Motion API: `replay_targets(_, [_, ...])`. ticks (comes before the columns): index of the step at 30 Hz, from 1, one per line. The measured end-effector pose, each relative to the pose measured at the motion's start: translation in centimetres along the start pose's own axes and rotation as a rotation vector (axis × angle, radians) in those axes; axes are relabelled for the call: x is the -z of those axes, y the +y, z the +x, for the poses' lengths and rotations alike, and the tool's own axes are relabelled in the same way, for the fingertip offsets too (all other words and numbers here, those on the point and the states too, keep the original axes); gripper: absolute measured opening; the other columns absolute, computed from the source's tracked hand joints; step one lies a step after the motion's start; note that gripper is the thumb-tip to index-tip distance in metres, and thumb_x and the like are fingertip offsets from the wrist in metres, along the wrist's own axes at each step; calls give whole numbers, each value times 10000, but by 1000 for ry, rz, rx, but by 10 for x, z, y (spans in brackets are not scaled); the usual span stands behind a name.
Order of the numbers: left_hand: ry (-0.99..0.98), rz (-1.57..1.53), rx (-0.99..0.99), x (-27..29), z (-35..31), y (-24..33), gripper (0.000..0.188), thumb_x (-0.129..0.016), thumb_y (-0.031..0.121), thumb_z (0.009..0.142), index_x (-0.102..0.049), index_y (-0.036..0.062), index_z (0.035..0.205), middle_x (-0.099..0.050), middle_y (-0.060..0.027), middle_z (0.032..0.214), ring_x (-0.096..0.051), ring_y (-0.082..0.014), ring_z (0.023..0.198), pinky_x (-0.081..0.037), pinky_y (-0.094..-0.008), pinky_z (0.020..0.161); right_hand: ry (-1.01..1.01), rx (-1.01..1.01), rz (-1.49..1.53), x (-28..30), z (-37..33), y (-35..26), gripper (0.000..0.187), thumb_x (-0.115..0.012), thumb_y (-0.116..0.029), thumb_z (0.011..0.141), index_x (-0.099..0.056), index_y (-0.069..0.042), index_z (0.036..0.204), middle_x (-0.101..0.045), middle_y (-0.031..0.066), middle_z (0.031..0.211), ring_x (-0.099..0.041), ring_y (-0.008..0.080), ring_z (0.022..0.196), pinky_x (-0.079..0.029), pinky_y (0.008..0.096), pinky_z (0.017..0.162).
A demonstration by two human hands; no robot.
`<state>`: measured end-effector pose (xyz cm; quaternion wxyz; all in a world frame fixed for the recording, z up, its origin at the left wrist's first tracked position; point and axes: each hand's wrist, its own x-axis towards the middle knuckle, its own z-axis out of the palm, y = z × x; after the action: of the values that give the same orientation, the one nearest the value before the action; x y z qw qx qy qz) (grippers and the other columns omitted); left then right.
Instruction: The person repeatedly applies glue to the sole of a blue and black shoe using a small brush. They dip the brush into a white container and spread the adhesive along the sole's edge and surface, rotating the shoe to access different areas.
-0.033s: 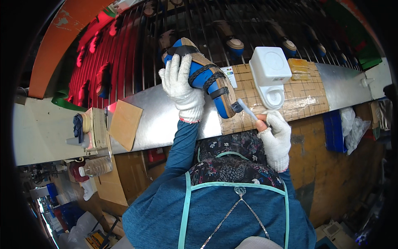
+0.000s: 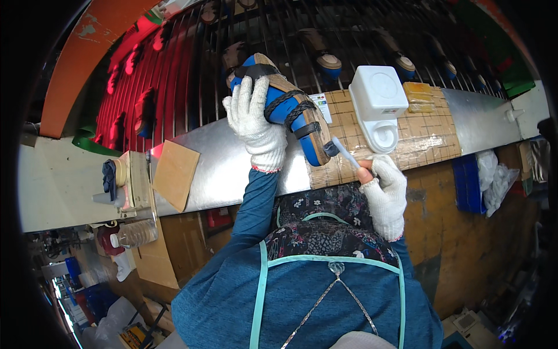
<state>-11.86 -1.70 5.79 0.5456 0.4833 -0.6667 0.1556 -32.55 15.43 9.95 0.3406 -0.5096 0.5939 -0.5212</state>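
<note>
My left hand (image 2: 254,119), in a white knit glove, grips a sandal (image 2: 283,103) mounted on a blue last. Black straps, some braided, cross the blue form, and a tan sole edge runs along its right side. My fingers lie over its far part; the thumb is hidden. In my right hand (image 2: 383,185), also gloved but with bare thumb and fingertip showing, is a pale-handled brush (image 2: 344,152). Its dark bristle end touches the tan sole edge at the sandal's near end.
A white plastic dispenser (image 2: 379,93) stands on the cardboard-covered counter (image 2: 424,134), beside a yellowish block (image 2: 419,97). Behind are rollers (image 2: 279,35) with more blue-lasted shoes, red-lit at left. A tan board (image 2: 176,174) lies left of my arm.
</note>
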Motion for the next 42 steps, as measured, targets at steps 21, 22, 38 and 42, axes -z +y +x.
replay_targets(21, [-77, -27, 77, 10, 7, 10, 682, -815, 92, 655, -661, 217, 1307, -638, -111, 1330, -551, -363, 1280, -304, -561, 1154, 38, 196, -76, -5, 17, 1, 187, -742, -96, 849, -704, 44, 966, -581, 87, 880, -538, 179, 777, -453, 296, 711])
replay_targets(22, [-94, -27, 98, 10, 7, 11, 687, -816, 80, 649, -661, 218, 1304, -640, -112, 1328, -555, -360, 1277, -306, -552, 1156, 41, 210, -83, -6, 17, 2, 189, -744, -98, 846, -705, 42, 967, -582, 89, 879, -540, 186, 781, -453, 298, 718])
replay_targets(38, [-753, -316, 491, 26, 38, 38, 827, -972, 181, 519, -635, 153, 1275, -713, -64, 1173, -690, -233, 1076, -541, -332, 989, 91, 556, -285, 5, 68, -36, 193, -817, -114, 788, -773, -49, 964, -679, 102, 955, -626, 248, 916, -498, 335, 793])
replay_targets(42, [-1022, -300, 500, 33, 47, 39, 815, -972, 168, 520, -636, 88, 1258, -719, -109, 1142, -694, -254, 1055, -542, -351, 979, 64, 626, -308, 7, 82, -43, 201, -820, -102, 774, -764, -41, 957, -681, 99, 953, -628, 249, 918, -495, 337, 802])
